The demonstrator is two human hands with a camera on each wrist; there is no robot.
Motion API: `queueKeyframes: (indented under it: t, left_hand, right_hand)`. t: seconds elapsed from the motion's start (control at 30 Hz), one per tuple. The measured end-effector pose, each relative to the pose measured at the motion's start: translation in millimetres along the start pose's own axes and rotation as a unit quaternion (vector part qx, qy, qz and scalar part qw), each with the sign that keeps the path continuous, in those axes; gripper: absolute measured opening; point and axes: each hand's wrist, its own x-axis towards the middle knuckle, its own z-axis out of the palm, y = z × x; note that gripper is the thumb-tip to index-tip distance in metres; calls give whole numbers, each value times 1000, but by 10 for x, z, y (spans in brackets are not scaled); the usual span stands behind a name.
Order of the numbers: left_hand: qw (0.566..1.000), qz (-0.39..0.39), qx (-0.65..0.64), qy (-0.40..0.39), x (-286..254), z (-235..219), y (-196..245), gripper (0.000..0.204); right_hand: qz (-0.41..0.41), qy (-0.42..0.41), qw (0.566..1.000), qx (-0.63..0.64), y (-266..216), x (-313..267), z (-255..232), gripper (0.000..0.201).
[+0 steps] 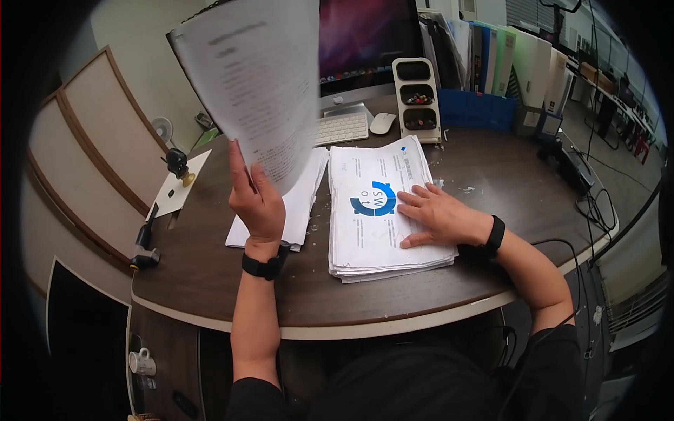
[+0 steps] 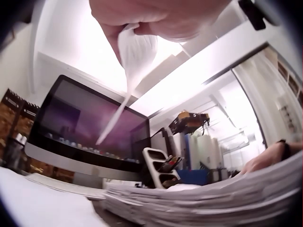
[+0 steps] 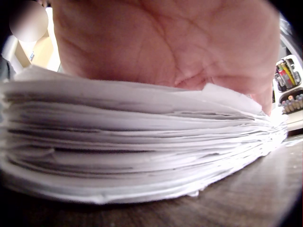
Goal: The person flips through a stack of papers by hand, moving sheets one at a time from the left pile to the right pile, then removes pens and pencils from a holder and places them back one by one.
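Sheet (image 1: 270, 91) raised in the left hand (image 1: 258, 210), right hand (image 1: 442, 216) on the stack (image 1: 368, 242)

The left hand pinches the sheet near its lower edge, between thumb and fingers, and holds it up in front of the screen (image 1: 372, 42). Whether it is one page or several, I cannot tell. The right hand lies on the top page with its fingers spread and clamps nothing. The stack rests on the surface (image 1: 196, 263); just beside it, on the left, lies a lower pile (image 1: 300, 210).

The step in hand seems to be the passing of paper between stack and pile, though the direction is not shown. In my judgement, the next move calls for lowering the sheet flat, with its edges brought in line, before the pinch is loosened. The right hand should rest lightly, because the pages of the stack lie unevenly.
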Motion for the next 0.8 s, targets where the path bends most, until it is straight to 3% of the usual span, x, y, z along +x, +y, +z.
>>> queueKeyframes:
  t: [0.07,0.2,0.27,0.33,0.37,0.4,0.47,0.5,0.63,0.8]
  left_hand:
    - [992,-16,-119,41,27,23,149,52]
    - [970,-72,-231,21,-11,72,339,48]
    - [920,-219,-228,-232,-161,50,289,42]
    - [870,-296,-225,-325,-271,103,308,35]
    - [836,-309,-219,-397,-341,127,242,32]
    - [811,-313,-227,-440,-451,179,152,29]
    - [800,-259,-127,-527,-430,159,229,29]
    - [800,-258,-127,-527,-416,161,259,29]
    - [791,-242,-111,-551,-430,171,247,28]
    - [785,-236,-121,-560,-422,170,209,27]
  right_hand:
    - [-1,3,1000,-1,0,-6,10,81]
    - [-1,7,1000,-1,-5,-8,0,83]
    - [8,-9,1000,15,-14,12,-51,80]
    - [16,-26,999,33,-26,2,-66,77]
    - [2,10,997,75,-27,-20,-60,73]
    - [-12,46,992,116,-18,-41,-57,70]
    - [-40,67,991,105,82,-44,46,69]
    - [-68,88,989,93,117,-41,80,68]
    - [-35,88,990,101,75,-39,76,69]
    - [-60,98,989,95,137,-20,129,60]
